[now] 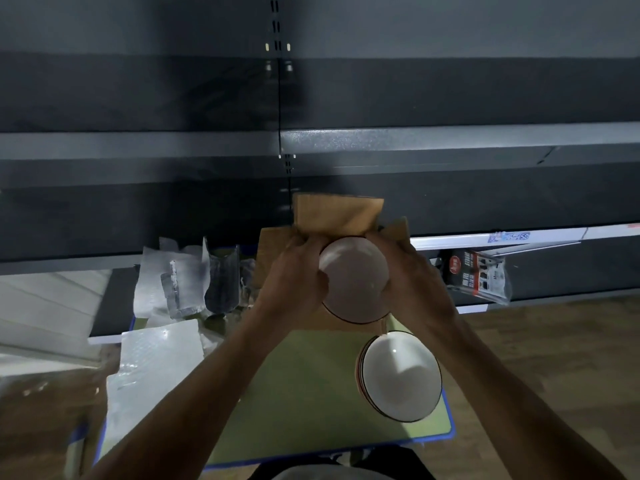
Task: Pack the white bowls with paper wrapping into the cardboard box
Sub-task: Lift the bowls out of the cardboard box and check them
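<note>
Dark grey painted steel shelving (450,140) fills the background behind the open brown corrugated cardboard box (336,213). The box stands at the far edge of a pale green, blue-rimmed tabletop (311,393), its flaps spread outward so the mouth is free for loading. To the left of the box lie pale, translucent wrapping sheets (159,351), soft and dimpled, some flat and some crumpled upright, within easy reach of the packing spot. Nearer the person than the box, and a little to its right, a stack of white bowls with thin dark rim lines (401,379) rests nested on the tabletop, leaning slightly. Nesting saves room and keeps the next piece at hand. Directly over the box's near side a single glossy white bowl (353,278), round and smooth with a dark line at the rim, is held tilted with that rim toward the person. No wrapping shows on it, so I judge it is either about to be wrapped or is going in bare. The left hand (294,271) and the right hand (412,275) clasp it from opposite sides, fingers curled round its wall, a two-sided hold that suits slippery glazed ceramic. To the right of the box a small printed plastic packet (479,275) hangs from the shelving.
</note>
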`<state>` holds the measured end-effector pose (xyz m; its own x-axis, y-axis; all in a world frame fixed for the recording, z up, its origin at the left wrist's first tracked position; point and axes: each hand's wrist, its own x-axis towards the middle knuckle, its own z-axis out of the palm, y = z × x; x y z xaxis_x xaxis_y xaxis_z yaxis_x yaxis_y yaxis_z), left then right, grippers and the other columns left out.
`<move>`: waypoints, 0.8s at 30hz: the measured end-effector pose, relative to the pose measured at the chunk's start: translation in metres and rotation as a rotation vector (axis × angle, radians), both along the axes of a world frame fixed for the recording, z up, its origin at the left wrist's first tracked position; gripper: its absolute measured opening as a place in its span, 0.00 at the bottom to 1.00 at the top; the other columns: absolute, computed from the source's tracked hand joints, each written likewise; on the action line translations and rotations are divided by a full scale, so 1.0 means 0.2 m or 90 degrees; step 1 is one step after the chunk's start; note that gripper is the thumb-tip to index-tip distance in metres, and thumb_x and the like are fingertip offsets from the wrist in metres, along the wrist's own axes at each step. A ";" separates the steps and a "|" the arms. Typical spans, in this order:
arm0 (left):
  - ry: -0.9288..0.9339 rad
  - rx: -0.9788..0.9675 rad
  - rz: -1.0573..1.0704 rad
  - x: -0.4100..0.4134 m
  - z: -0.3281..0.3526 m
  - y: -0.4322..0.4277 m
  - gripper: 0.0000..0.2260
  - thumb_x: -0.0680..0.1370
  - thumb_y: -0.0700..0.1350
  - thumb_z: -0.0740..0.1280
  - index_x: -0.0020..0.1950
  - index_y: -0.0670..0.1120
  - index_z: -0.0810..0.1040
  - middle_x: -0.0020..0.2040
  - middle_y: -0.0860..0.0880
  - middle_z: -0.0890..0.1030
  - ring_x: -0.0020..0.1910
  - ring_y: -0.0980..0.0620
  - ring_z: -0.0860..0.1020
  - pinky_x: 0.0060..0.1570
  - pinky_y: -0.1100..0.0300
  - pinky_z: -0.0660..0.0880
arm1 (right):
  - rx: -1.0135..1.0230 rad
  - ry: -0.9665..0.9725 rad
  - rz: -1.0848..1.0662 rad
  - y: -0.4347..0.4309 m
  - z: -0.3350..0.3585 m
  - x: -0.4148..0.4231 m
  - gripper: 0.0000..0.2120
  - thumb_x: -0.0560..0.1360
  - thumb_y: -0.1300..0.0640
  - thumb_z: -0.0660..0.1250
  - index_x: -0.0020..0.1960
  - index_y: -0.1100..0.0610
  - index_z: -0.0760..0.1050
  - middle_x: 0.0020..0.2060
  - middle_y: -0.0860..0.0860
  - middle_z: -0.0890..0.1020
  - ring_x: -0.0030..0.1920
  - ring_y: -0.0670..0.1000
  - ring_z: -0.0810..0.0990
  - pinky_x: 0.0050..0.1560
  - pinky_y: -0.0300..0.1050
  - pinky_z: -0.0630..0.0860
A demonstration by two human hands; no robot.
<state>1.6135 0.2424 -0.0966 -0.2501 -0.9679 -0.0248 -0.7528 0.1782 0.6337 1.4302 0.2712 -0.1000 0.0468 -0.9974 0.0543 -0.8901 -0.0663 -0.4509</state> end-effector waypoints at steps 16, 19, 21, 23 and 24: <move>0.042 0.153 -0.101 -0.26 -0.16 0.46 0.22 0.72 0.37 0.61 0.65 0.51 0.73 0.52 0.48 0.76 0.40 0.45 0.81 0.40 0.49 0.80 | 0.100 0.081 -0.068 0.54 -0.15 -0.27 0.35 0.67 0.68 0.66 0.70 0.46 0.67 0.52 0.53 0.75 0.49 0.60 0.80 0.39 0.46 0.65; 0.018 0.153 -0.094 -0.29 -0.22 0.49 0.22 0.73 0.36 0.61 0.66 0.50 0.73 0.54 0.46 0.75 0.42 0.43 0.81 0.39 0.48 0.80 | 0.134 0.083 -0.058 0.55 -0.23 -0.29 0.35 0.68 0.67 0.66 0.71 0.46 0.64 0.57 0.54 0.73 0.51 0.59 0.80 0.41 0.47 0.70; -0.020 0.151 -0.092 -0.31 -0.25 0.51 0.22 0.74 0.34 0.62 0.67 0.48 0.72 0.58 0.45 0.73 0.46 0.43 0.79 0.42 0.52 0.78 | 0.157 0.096 -0.051 0.55 -0.26 -0.29 0.36 0.69 0.67 0.65 0.72 0.45 0.61 0.56 0.54 0.71 0.52 0.58 0.79 0.43 0.48 0.72; -0.053 0.146 -0.090 -0.32 -0.27 0.52 0.20 0.76 0.34 0.61 0.67 0.46 0.71 0.60 0.45 0.72 0.50 0.44 0.78 0.42 0.58 0.71 | 0.180 0.110 -0.040 0.55 -0.30 -0.29 0.37 0.70 0.67 0.64 0.73 0.45 0.59 0.56 0.54 0.69 0.53 0.58 0.78 0.45 0.49 0.74; -0.061 0.146 -0.088 -0.32 -0.29 0.53 0.20 0.76 0.34 0.61 0.67 0.46 0.71 0.61 0.45 0.73 0.52 0.44 0.77 0.42 0.59 0.69 | 0.189 0.110 -0.036 0.56 -0.31 -0.30 0.37 0.70 0.66 0.64 0.74 0.45 0.58 0.56 0.54 0.69 0.54 0.58 0.76 0.46 0.49 0.74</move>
<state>1.5486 0.3479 -0.1536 -0.3659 -0.8911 -0.2684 -0.7892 0.1442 0.5970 1.3710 0.3831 -0.1618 -0.0253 -0.9700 -0.2420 -0.9537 0.0960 -0.2852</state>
